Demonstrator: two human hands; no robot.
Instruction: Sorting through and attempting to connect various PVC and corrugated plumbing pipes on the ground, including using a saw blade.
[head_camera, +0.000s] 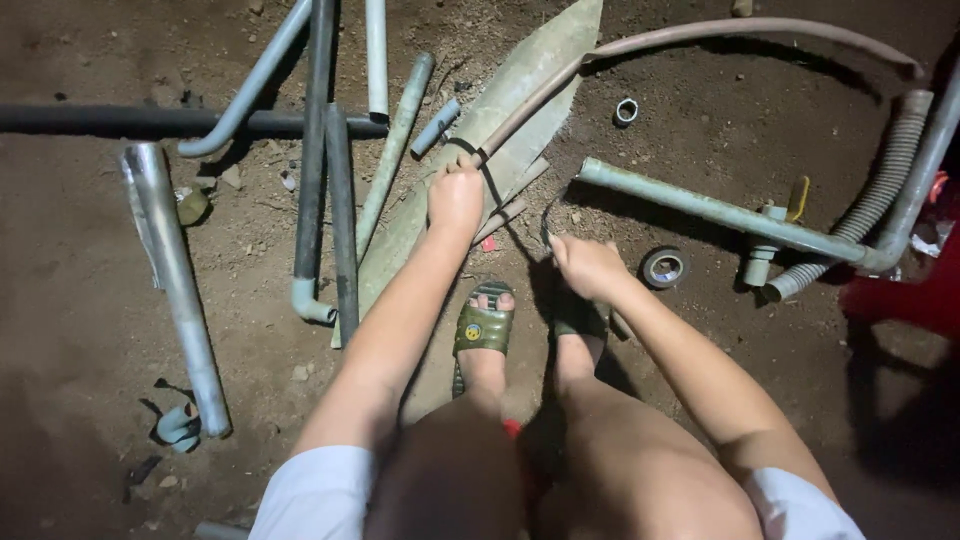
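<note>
Left hand (456, 196) grips the hose (560, 80) end — right hand (588, 265) pinches black strap (547, 222).

Bare dirt ground (700, 400) carries scattered grey pipes (340, 190), a tape roll (663, 267) (near a corrugated hose (870, 200)).

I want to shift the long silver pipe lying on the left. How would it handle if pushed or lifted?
The silver pipe looks like rigid metal, so probably stiff. Being round, it may roll on the dirt ground if pushed sideways. Its top end looks cut and jagged, so possibly sharp there.
</note>
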